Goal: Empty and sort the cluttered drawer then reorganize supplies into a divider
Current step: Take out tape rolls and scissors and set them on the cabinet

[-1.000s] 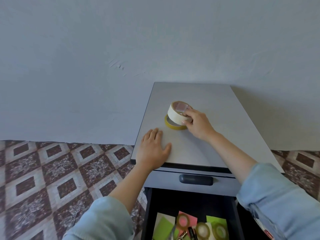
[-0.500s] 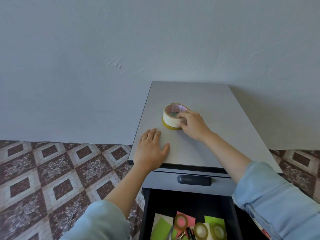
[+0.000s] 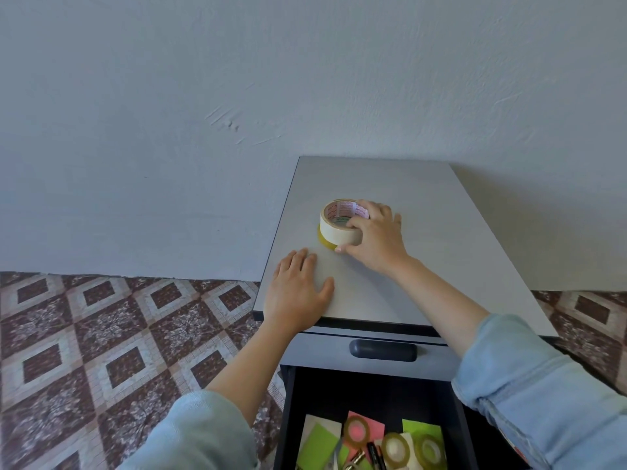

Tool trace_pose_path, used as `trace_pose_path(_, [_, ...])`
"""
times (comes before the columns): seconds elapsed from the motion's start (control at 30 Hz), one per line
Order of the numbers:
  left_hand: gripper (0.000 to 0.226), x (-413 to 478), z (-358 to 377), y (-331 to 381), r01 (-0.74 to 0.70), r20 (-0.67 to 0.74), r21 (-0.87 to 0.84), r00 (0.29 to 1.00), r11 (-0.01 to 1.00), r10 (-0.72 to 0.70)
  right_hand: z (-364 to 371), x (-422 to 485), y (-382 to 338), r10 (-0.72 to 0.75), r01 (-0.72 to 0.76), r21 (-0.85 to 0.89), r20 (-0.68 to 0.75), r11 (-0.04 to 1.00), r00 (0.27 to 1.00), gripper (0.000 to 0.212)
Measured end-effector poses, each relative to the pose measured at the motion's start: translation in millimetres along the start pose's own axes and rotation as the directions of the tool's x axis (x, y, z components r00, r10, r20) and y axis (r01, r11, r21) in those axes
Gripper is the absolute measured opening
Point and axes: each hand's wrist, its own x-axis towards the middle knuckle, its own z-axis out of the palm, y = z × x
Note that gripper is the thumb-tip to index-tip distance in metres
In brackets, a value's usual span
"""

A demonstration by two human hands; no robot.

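Observation:
A cream roll of masking tape (image 3: pixel 336 228) lies flat on top of a thinner yellow tape roll (image 3: pixel 325 243) on the grey cabinet top (image 3: pixel 441 239). My right hand (image 3: pixel 376 237) grips the cream roll from its right side, fingers over the rim. My left hand (image 3: pixel 297 293) rests flat, palm down, on the cabinet's front left corner, holding nothing. Below, the open dark drawer (image 3: pixel 366 388) holds three small clear tape rolls (image 3: pixel 395 447), green and pink paper sheets (image 3: pixel 420 430), a black pen (image 3: pixel 375 454) and a bit of metal, partly cut off by the frame edge.
A shut upper drawer with a dark handle (image 3: pixel 382 350) sits between the cabinet top and the open drawer. A plain wall (image 3: pixel 237 96) stands right behind the cabinet. Patterned brown floor tiles (image 3: pixel 118 351) lie to the left and right.
My right hand has lowered the tilted cream roll flat onto the yellow roll and kept its grip. The left hand has not moved.

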Motion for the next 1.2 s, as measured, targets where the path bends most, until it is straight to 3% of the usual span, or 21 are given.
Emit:
trace_pose_path(0.13, [0.058,0,-1,1,0.0,-0.002,-0.015,1.0,1.0,0.0,5,9,-11,-0.058,0.059,-0.042,0.014,0.997,0.998,0.035])
trace_pose_path(0.47, [0.057,0,0,0,-0.001,-0.011,-0.023,1.0,1.0,0.001,9,14,-15,-0.021,0.032,0.242,-0.047,0.97,0.999,0.028])
trace_pose_path(0.9, [0.057,0,-1,1,0.011,-0.011,-0.037,1.0,0.999,-0.012,11,9,-14,-0.059,0.069,0.257,-0.045,0.964,0.997,0.032])
trace_pose_path(1.2, [0.057,0,0,1,0.01,-0.015,-0.047,1.0,0.999,-0.011,14,5,-12,-0.005,0.02,0.238,-0.063,0.971,0.998,0.034])
